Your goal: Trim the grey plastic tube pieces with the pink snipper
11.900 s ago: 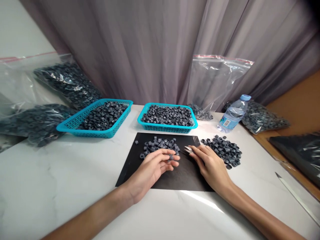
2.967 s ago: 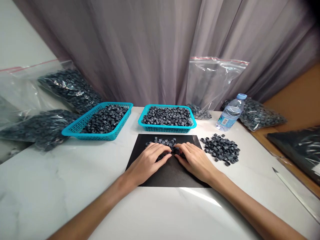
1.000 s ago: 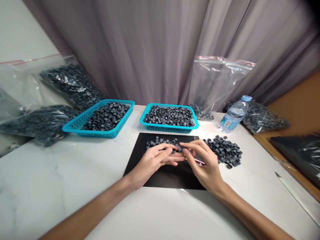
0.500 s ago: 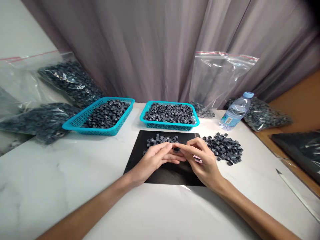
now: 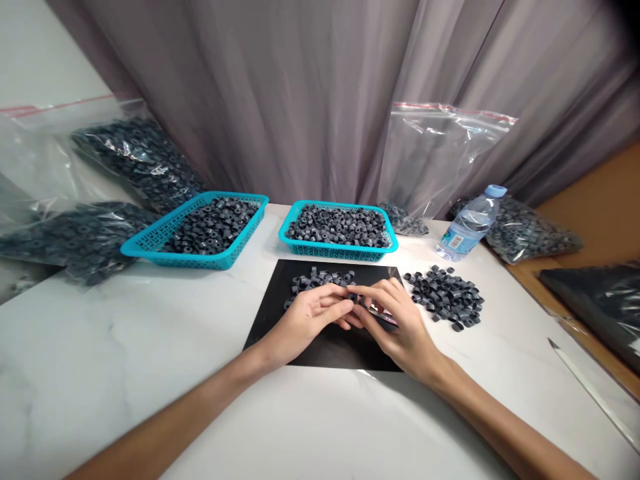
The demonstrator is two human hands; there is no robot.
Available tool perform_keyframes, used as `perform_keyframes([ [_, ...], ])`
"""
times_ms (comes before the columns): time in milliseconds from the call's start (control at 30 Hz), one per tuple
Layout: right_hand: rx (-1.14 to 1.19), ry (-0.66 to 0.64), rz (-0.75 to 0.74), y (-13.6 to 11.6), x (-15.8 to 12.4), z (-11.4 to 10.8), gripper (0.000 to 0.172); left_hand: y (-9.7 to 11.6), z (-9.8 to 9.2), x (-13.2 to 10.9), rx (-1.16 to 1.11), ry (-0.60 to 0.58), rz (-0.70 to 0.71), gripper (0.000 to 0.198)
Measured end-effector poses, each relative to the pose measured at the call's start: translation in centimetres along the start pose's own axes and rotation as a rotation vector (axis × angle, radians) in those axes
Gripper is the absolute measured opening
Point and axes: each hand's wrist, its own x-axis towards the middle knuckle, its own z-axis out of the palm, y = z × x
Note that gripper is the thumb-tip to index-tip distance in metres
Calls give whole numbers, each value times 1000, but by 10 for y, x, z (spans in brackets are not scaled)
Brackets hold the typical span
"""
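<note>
Over the black mat (image 5: 345, 352), my two hands meet at the fingertips. My left hand (image 5: 314, 320) is closed on a small dark grey ring-shaped piece (image 5: 353, 298), pinched between thumb and fingers. In my right hand (image 5: 407, 330), closed as well, lies a slim tool (image 5: 386, 317) with pink and dark parts; its exact kind is hidden by the fingers. The right fingertips touch the piece. Just beyond the hands, a small heap of similar grey pieces (image 5: 320, 277) rests on the mat, partly covered by the left hand.
Two blue baskets (image 5: 230, 259) (image 5: 340, 252) of grey pieces stand at the back. A loose pile (image 5: 447, 297) lies right of the mat, near a water bottle (image 5: 467, 223). Filled plastic bags (image 5: 110, 233) sit left and right. A white pencil-like stick (image 5: 590, 390) lies far right.
My left thumb has come round onto the small piece. The right hand has turned slightly, so more of the slim tool shows. The view has shifted a little.
</note>
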Motion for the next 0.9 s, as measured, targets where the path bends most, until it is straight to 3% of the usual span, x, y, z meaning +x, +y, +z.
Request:
perform_keyframes([
  [233, 9, 20, 14, -1, 3, -2, 24, 7, 1, 0, 23, -43, -64, 22],
  [433, 60, 42, 55, -2, 6, -2, 10, 11, 3, -4, -110, -34, -176, 20],
  [700, 129, 79, 129, 1, 3, -4, 7, 6, -1, -1, -271, 0, -242, 34],
  [900, 163, 63, 174, 3, 4, -4, 9, 12, -1, -2, -246, 73, -236, 28],
])
